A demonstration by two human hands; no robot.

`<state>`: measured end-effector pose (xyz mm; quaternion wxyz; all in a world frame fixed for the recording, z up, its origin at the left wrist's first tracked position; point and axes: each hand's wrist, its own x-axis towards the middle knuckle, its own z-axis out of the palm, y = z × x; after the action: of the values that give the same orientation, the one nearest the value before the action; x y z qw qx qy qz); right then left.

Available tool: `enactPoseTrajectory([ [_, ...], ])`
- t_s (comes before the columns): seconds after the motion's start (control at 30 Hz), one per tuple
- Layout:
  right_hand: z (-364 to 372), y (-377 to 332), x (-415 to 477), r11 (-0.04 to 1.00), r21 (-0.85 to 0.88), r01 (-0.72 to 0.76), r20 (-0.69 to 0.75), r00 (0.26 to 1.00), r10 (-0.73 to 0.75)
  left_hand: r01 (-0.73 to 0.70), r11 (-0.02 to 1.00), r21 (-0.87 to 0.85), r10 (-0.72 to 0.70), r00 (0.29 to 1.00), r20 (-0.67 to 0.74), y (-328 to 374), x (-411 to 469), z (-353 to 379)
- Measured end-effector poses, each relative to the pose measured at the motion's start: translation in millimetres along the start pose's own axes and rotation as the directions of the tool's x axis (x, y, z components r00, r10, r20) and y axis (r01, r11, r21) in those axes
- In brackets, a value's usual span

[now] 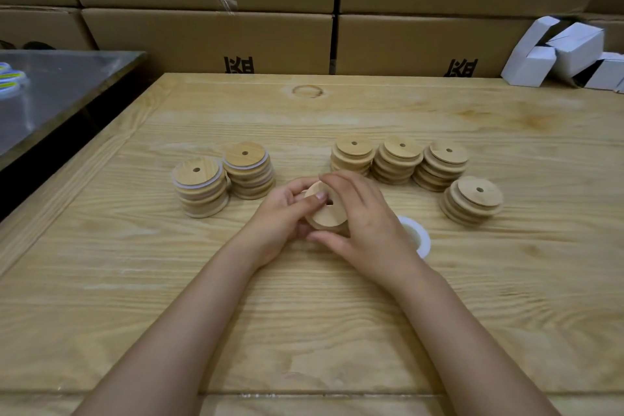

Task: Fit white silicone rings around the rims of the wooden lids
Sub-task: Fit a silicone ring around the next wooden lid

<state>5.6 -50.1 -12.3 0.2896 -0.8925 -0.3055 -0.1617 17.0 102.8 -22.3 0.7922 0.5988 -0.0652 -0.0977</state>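
Both hands hold one round wooden lid (pixel 329 214) with a small centre hole, tilted toward me over the table's middle. My left hand (pixel 282 213) grips its left edge, thumb lying across the lid's face. My right hand (pixel 363 213) curls round its right and lower edge. Whether a ring sits on this lid is hidden by the fingers. A pile of white silicone rings (pixel 420 236) lies just right of my right hand. Two stacks of lids with white rings (pixel 223 179) stand at the left. Several stacks of bare lids (pixel 398 159) stand behind and to the right.
The wooden table (pixel 304 314) runs to a wall of cardboard boxes (pixel 209 40) at the back. White folded cartons (pixel 560 54) lie at the back right. A grey metal table (pixel 60 88) with taped rolls stands to the left, across a dark gap.
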Motion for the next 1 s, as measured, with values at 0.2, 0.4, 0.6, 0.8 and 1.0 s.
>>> enactPoseTrajectory([
  [0.2, -8.7, -1.0, 0.4, 0.999, 0.0, -0.054, -0.061, 0.997, 0.054, -0.018, 0.999, -0.049, 0.02, 0.999, 0.027, -0.3, 0.1, -0.2],
  [0.4, -26.5, 24.9, -2.5, 0.921, -0.285, -0.267, 0.052, 0.955, 0.293, -0.017, 1.0, 0.006, 0.017, 0.999, -0.045, -2.0, 3.0, 0.5],
  [0.6, -41.0, 35.3, -4.4, 0.879, -0.216, -0.424, 0.255, 0.845, 0.47, 0.006, 0.996, -0.083, -0.013, 0.996, -0.084, 0.7, 3.9, -1.2],
  [0.8, -39.8, 36.5, -5.9, 0.884, -0.285, -0.37, 0.257, 0.859, 0.442, 0.033, 0.995, -0.098, -0.041, 0.996, -0.077, 2.2, 4.1, -1.4],
  [1.0, -42.5, 37.1, -7.9, 0.888, -0.355, -0.293, 0.285, 0.871, 0.401, 0.058, 0.993, -0.102, -0.064, 0.996, -0.064, 3.9, 3.9, -2.0],
])
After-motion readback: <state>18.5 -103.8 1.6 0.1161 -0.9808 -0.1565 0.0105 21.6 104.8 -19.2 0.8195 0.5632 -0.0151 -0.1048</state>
